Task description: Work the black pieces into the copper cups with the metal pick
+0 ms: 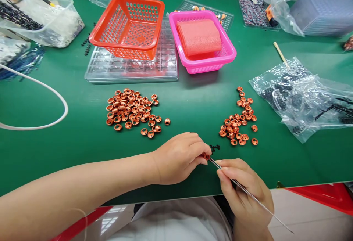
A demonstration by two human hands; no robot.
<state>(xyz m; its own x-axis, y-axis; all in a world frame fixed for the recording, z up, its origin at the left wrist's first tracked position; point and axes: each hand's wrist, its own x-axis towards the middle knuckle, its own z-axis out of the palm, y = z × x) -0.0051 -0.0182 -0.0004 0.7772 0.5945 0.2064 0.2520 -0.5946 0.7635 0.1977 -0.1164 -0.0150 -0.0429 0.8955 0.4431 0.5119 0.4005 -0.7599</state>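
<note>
Between thumb and fingers, my left hand [180, 158] pinches a small copper-coloured cup with holes [206, 156]. My right hand [246, 189] is closed round a thin metal tool [259, 201], which looks like tweezers or a long pick; its upper end meets the cup. Just beyond the fingertips lie a few tiny black pieces [214, 148]. One pile of copper cups [129, 107] spreads on the green table left of my hands. Another, smaller pile of copper cups [238, 123] lies to the right.
An orange basket [96, 42] rests on stacked clear trays [132, 75]. Beside it, a pink basket [231, 55] holds folded pink foam [199, 37]. Plastic bags with black pieces [300, 94] lie at right. A white cable [64, 105] loops in at left, below a clear tub [60, 31].
</note>
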